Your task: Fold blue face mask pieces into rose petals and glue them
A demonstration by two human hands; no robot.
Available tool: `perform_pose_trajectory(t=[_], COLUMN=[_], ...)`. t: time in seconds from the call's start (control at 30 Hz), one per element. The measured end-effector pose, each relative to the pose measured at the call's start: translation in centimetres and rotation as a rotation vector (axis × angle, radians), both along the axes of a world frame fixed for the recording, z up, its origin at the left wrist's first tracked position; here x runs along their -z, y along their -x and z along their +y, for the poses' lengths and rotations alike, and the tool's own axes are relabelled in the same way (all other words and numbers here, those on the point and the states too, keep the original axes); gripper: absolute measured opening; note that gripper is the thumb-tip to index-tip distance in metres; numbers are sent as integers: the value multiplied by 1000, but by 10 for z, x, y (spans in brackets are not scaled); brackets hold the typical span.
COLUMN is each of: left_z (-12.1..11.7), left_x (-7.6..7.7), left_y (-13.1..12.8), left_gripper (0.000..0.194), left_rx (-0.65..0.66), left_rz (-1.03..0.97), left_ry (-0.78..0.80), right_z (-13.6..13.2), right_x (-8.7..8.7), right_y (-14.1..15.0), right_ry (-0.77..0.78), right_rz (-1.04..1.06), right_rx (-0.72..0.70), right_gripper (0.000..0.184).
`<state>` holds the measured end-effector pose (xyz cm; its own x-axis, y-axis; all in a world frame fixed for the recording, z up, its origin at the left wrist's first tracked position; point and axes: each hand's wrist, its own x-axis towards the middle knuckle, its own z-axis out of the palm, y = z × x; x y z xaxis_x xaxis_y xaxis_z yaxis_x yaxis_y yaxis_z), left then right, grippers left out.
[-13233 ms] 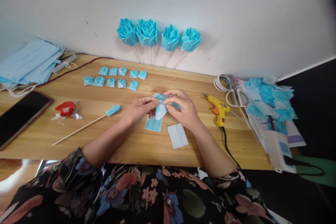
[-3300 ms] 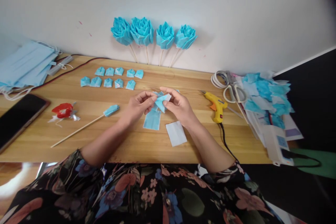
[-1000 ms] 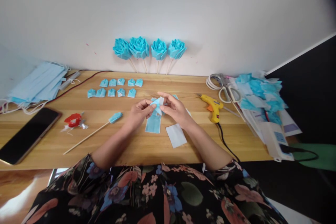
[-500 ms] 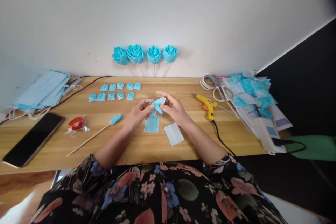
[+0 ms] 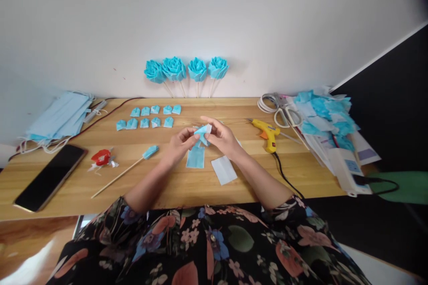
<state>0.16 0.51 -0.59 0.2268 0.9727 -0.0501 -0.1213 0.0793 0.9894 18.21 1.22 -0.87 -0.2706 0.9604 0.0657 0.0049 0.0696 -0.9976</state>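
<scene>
Between my two hands a small piece of blue mask fabric [image 5: 202, 132] is pinched, partly folded, with a white corner showing on the right. My left hand [image 5: 181, 143] has its thumb and fingers closed on the left edge. My right hand [image 5: 222, 137] grips the other side, thumb in front, index finger stretched out above. Below them on the table lie a flat blue fabric square [image 5: 195, 158] and a white fabric square [image 5: 224, 170]. Left of my forearm rests a wooden stick with a rolled blue tip [image 5: 150, 152]. Several folded blue petals [image 5: 144, 123] sit in two rows beyond my left hand.
Blue fabric flowers on sticks [image 5: 197, 69] lean on the wall. At right are a yellow glue gun [image 5: 266, 132], scissors [image 5: 286, 118], tape [image 5: 266, 103], a power strip [image 5: 349, 173] and fabric scraps [image 5: 329, 113]. Left lie masks [image 5: 60, 113], a phone [image 5: 50, 178] and a red wrapper [image 5: 101, 157].
The whole view has shifted slightly, so things on the table appear a little farther right. Both hands keep hold of the blue fabric piece, with only slight finger movement.
</scene>
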Motion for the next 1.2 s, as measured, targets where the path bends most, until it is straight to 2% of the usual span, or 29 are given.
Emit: perform_pose_trajectory(t=[0.33,0.43,0.5,0.63,0.7,0.77,0.87,0.97,1.1,1.2], left_z=[2,4,7,11,13,13,13,11,10,10], left_x=[4,8,11,15,14,13,10,7,4,2], left_y=[0,3,6,10,11,10,9,7,7,8], left_gripper=[29,25,22,21,22,24,28,28,29,31], left_rx=[-41,-84,-133,-214,-222,-226,-242,-243,-242,-236], left_rz=[71,72,62,4,-52,-91,-113,-139,-168,-222], left_ry=[-5,-28,-46,-62,-54,-36,-5,18,41,54], right_z=[-1,2,6,9,3,-8,-32,-52,-60,-56], right_x=[9,5,-4,-32,-44,-49,-40,-17,11,19], right_y=[6,3,-4,-37,-62,-91,-132,-158,-161,-156], right_ry=[-92,-174,-281,-476,-481,-423,-288,-103,-44,-10], right_rz=[-127,-190,-298,-621,-714,-774,-923,-1077,-1182,-1200], right_rx=[-15,-41,-26,184,292,409,624,748,732,765], right_gripper=[54,53,49,41,36,29,24,22,22,18])
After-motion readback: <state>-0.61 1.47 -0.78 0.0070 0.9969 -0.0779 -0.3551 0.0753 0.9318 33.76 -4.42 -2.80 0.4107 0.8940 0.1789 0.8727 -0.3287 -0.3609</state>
